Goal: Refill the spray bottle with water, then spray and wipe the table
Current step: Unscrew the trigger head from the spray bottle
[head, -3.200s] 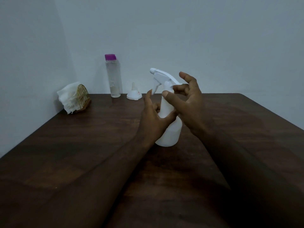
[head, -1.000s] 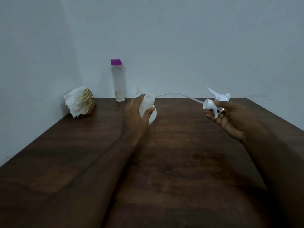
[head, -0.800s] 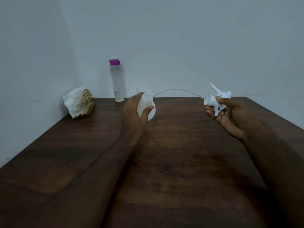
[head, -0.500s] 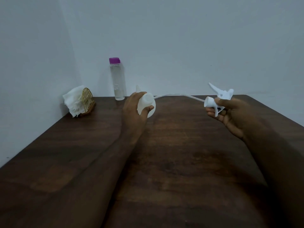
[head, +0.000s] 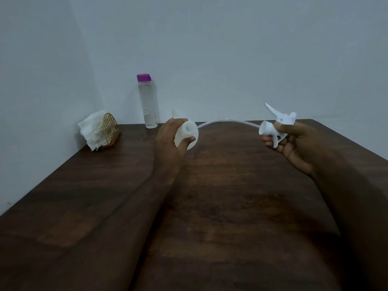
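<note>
We hold the spray bottle in our left hand, fingers and thumb wrapped round its body, tipped so that its open mouth faces back toward us. The trigger head is pinched in our right hand, thumb on top and fingers curled beneath the lever, off to the right of the bottle grip. The thin dip tube arcs from the head across to the bottle's shoulder, and we cannot tell whether its tip is clear of the neck. That tube is the first risk, in our judgement: it looks springy, so it may flick drips onto the table or catch on the rim as the two grips part, tugging the light bottle askew. Just beyond the left grip stand the small white funnel, half hidden by our knuckles, and the capped water bottle; a careless reach past the fingers could knock either over. A tipped bottle will not take a funnel either, so it must stand upright first or the water will run out. Further left of that grip, the napkins sit in their gold holder, with nothing refilled yet.
</note>
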{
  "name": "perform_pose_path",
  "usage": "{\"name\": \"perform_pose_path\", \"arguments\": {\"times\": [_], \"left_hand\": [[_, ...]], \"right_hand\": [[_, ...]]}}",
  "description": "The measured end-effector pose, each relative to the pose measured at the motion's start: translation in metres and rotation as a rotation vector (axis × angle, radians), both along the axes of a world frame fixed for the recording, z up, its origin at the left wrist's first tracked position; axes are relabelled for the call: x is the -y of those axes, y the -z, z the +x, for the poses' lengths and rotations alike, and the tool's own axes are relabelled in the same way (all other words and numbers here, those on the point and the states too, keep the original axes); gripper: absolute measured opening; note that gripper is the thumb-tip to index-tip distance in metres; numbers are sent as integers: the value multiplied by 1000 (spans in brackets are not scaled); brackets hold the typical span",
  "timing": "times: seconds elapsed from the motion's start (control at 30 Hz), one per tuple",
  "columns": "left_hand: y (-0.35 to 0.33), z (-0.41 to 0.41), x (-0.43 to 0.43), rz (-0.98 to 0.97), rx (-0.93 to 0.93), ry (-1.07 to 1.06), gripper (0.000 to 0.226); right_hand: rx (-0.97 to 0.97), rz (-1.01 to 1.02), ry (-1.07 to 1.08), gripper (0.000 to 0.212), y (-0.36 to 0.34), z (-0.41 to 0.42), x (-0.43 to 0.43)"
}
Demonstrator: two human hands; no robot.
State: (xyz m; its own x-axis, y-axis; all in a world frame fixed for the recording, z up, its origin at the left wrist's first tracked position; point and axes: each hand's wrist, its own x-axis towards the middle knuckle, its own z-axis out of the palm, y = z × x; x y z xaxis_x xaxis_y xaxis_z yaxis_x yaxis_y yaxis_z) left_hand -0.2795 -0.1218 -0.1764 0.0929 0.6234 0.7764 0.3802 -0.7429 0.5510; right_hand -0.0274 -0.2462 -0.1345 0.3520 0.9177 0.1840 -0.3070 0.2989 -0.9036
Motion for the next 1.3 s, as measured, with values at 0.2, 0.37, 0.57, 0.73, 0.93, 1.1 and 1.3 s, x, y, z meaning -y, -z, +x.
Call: {"name": "perform_pose_path", "arguments": {"times": [0.2, 0.37, 0.57, 0.73, 0.93, 1.1, 1.3], "left_hand": [[2, 0, 0, -9, -4, 1, 46], [0, 1, 2, -23, -7, 6, 47], [1, 2, 2, -30, -12, -2, 49], [2, 3, 4, -13, -28, 6, 49], [0, 2, 9, -8, -29, 16, 51], [-2, 3, 12, -25, 13, 37, 52], [-6, 6, 20, 10, 1, 73, 46]], "right_hand": [[-109, 18, -16, 21, 0, 3, 1], [-47, -25, -22, 22, 3, 1, 0], [-54, -32, -22, 23, 2, 3, -1], [18, -71, -18, 26, 5, 3, -3], [7, -96, 24, 22, 5, 8, 2], [-81, -46, 72, 25, 0, 14, 12], [-219, -24, 108, 24, -4, 20, 17]]}}
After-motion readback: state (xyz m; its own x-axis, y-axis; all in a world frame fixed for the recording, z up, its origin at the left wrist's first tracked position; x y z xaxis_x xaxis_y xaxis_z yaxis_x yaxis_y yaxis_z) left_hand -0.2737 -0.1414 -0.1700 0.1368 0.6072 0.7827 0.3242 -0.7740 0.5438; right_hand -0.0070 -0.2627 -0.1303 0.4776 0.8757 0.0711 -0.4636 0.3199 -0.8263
